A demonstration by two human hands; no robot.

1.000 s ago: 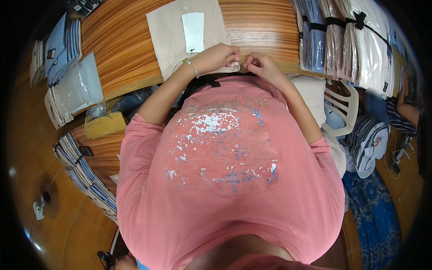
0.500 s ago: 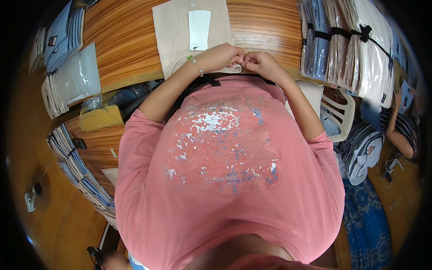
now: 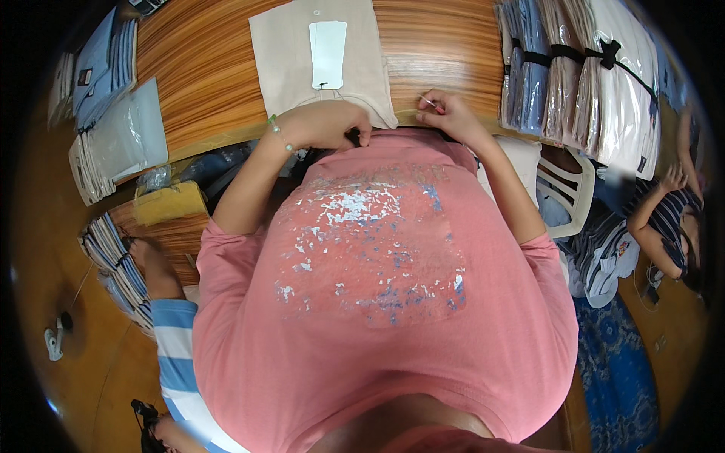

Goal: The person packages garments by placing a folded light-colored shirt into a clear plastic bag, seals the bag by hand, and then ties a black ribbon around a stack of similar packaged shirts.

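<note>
A folded beige garment (image 3: pixel 287 60) lies on the wooden table (image 3: pixel 204 75) with a white rectangular tag (image 3: pixel 328 44) on top of it. My left hand (image 3: pixel 325 124) rests at the garment's near edge, fingers curled over a small dark object. Just right of the garment, my right hand (image 3: pixel 445 113) pinches a thin pin-like piece with a pink end (image 3: pixel 428 101). A bead bracelet (image 3: pixel 278 132) sits on my left wrist. My pink shirt fills the lower part of the view.
Bundles of bagged folded garments (image 3: pixel 589 75) tied with black ribbon lie at the right of the table. Stacks of bagged clothes (image 3: pixel 113 136) sit at the left. A white plastic chair (image 3: pixel 570 192) and a seated person (image 3: pixel 664 219) are on the right; another person's foot (image 3: pixel 151 260) at lower left.
My hands, which were together at the garment's edge, have drawn apart; the right one has moved right with the thin piece. The view has shifted slightly.
</note>
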